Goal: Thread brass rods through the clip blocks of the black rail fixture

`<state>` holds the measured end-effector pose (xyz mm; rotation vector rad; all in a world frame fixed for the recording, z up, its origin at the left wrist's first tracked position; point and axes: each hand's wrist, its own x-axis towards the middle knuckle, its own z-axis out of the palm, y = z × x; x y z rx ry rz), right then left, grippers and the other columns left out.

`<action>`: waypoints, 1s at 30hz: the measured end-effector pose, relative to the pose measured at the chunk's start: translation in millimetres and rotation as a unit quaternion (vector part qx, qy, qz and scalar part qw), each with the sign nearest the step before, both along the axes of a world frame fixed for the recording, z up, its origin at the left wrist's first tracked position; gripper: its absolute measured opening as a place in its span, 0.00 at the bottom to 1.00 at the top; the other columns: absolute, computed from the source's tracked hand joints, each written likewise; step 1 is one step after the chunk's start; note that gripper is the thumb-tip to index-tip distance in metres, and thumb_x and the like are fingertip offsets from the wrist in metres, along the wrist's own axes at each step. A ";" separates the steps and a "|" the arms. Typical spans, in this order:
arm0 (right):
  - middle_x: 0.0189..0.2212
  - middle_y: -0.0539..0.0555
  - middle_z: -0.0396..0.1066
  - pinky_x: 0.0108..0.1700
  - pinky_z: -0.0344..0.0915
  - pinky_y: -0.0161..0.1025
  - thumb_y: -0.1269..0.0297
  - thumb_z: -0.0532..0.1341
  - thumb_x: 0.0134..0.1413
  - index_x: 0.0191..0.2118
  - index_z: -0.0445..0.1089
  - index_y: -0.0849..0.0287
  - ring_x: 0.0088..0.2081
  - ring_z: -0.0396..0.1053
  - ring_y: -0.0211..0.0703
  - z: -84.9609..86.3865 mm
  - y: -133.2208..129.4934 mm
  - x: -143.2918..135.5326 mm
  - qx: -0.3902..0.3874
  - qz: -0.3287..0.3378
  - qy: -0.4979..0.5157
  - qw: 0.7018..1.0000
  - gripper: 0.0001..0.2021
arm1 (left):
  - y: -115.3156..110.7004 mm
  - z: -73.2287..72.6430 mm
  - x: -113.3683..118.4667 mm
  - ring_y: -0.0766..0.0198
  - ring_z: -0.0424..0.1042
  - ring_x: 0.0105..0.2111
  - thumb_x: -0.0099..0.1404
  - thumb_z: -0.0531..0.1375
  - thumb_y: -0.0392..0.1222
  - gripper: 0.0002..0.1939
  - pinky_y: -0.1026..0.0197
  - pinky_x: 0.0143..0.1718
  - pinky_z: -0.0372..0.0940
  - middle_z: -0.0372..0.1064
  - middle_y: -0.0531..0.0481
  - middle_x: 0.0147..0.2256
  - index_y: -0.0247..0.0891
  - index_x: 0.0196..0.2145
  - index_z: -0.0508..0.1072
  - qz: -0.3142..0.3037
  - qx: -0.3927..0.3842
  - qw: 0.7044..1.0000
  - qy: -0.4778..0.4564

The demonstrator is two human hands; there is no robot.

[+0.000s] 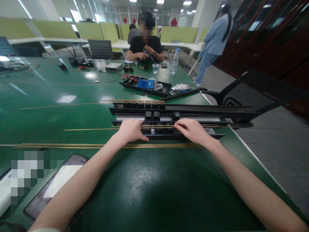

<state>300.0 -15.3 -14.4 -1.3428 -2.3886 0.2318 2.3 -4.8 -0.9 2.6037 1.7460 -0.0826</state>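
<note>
Several long black channels lie side by side across the green table, with black blocks (156, 116) set in the middle one. My left hand (131, 130) grips the nearest black channel (161, 137), its thumb along the near edge. At the right, my right hand (190, 129) pinches a thin brass rod (84, 130) that runs lengthwise over the nearest channel and out to the left. More brass rods (169, 146) lie on the table just in front of the channels. Others rest on the farthest channel.
A black tray (127, 84) with blue parts stands beyond the channels. A water bottle (174, 62) and a plastic cup (155, 68) are farther back, before a seated person. A phone (55, 187) lies at the near left. An office chair (260, 90) stands at the right edge.
</note>
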 end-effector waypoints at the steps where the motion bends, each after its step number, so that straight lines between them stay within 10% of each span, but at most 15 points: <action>1: 0.40 0.55 0.79 0.42 0.65 0.41 0.59 0.54 0.68 0.40 0.76 0.56 0.41 0.75 0.49 -0.4 0.4 0.5 0.001 0.001 0.001 1.000 0.13 | -0.1 -0.1 0.0 0.42 0.77 0.41 0.45 0.63 0.75 0.39 0.53 0.38 0.68 0.79 0.39 0.39 0.39 0.41 0.76 0.000 0.001 1.000 0.000; 30: 0.38 0.54 0.80 0.43 0.66 0.42 0.56 0.56 0.65 0.40 0.78 0.54 0.40 0.76 0.49 4.7 7.0 17.6 -0.022 0.017 -0.025 0.999 0.14 | 0.6 -0.1 -0.9 0.43 0.77 0.41 0.45 0.63 0.76 0.39 0.53 0.40 0.68 0.79 0.39 0.39 0.40 0.41 0.75 -0.001 -0.003 1.000 0.000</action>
